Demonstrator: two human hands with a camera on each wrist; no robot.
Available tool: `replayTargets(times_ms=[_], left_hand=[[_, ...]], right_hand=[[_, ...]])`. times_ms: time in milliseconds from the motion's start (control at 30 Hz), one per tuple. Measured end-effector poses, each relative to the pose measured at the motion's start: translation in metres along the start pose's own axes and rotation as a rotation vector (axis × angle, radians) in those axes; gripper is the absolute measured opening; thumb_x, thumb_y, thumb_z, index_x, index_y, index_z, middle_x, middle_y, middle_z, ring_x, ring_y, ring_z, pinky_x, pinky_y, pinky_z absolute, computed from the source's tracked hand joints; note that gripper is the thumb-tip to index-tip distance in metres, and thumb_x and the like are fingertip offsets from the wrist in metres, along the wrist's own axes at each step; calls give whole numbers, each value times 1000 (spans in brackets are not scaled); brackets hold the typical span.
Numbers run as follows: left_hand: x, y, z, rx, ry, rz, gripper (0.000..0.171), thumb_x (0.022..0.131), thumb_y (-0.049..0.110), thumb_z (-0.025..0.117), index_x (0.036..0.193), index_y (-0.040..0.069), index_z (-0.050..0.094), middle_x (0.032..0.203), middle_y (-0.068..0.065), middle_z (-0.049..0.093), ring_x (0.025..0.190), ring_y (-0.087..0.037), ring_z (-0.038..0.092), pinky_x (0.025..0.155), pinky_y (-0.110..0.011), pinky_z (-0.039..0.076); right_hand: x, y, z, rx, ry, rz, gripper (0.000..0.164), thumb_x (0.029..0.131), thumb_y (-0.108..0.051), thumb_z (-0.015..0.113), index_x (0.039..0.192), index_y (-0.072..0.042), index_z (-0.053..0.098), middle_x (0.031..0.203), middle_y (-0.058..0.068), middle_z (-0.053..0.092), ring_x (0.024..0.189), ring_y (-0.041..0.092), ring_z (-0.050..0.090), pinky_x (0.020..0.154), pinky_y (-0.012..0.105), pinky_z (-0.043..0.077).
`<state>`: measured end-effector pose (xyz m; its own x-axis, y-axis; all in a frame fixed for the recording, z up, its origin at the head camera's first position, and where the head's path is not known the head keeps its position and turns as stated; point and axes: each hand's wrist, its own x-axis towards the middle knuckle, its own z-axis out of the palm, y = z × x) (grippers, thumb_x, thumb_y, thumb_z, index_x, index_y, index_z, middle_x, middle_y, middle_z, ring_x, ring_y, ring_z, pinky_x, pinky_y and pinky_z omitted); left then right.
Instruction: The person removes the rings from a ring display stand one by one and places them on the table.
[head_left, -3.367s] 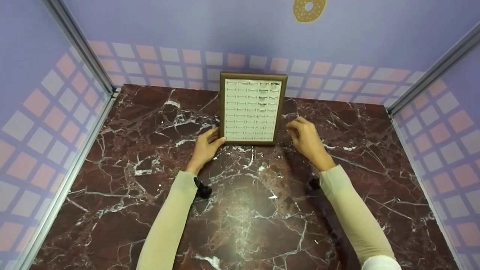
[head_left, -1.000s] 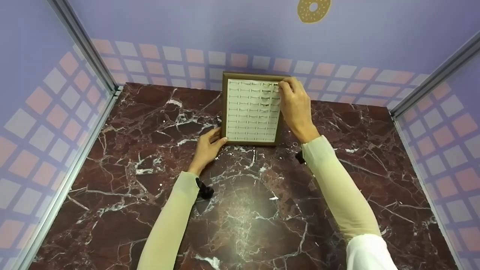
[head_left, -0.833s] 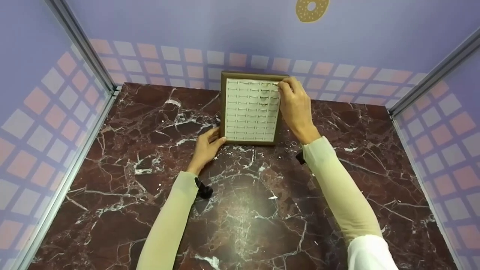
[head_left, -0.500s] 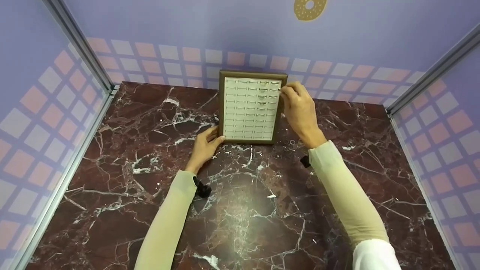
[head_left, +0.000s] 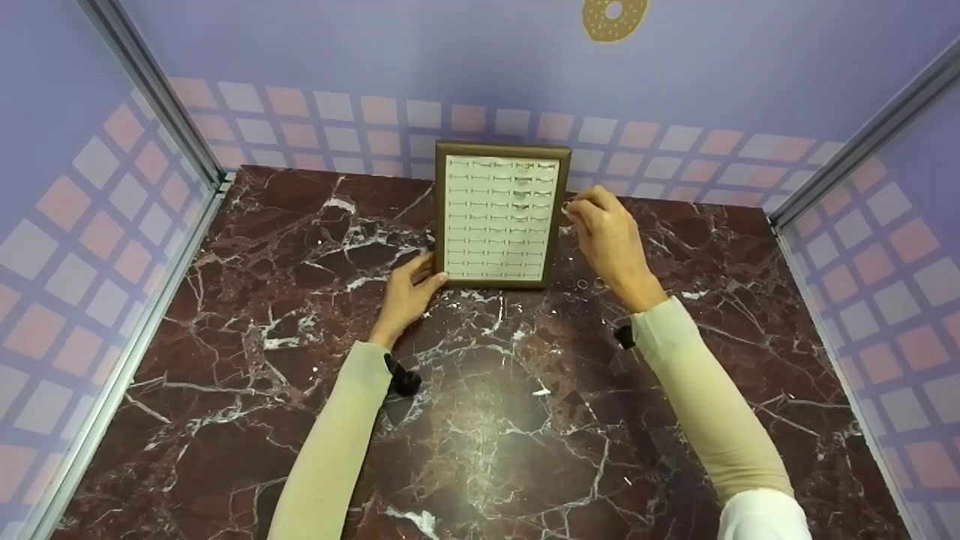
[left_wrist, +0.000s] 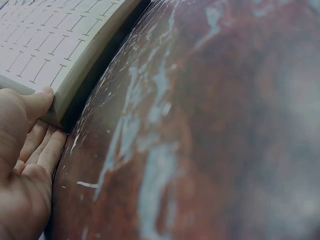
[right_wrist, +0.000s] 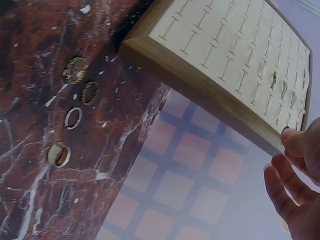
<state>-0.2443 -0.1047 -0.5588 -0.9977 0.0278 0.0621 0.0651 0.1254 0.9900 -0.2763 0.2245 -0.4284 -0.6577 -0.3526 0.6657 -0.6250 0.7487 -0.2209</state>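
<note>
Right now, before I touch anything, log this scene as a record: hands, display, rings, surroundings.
Left hand: holds the ring display by its lower left corner
Right hand: just beside the display's right edge, appearing to pinch a ring
Display: brown frame, pale slotted face, a few mounted rings
Table: dark red, marble-patterned
Loose rings: at least four, by the display's lower right corner
Wall: lavender, with pink and pale squares

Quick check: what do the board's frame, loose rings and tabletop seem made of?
Frame: probably wood, satin brown, from its colour and rounded moulding. Loose rings: likely metal, gold-toned and silvery, given bright glints. Tabletop: polished marble or an imitation; white veins run through dark red, with glare reflected.
</note>
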Motion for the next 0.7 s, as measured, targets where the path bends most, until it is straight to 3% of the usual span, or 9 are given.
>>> replayTargets(times_ms=[700], left_hand=[[0,1,1,-6,7,14,53,101,6,74,150,-6,57,148,-27,61,138,-41,61,120,-41,52]], right_hand=[[-46,15,2,-43,-142,14,8,100,1,70,98,1,78,108,15,71,100,35,71,86,49,64]])
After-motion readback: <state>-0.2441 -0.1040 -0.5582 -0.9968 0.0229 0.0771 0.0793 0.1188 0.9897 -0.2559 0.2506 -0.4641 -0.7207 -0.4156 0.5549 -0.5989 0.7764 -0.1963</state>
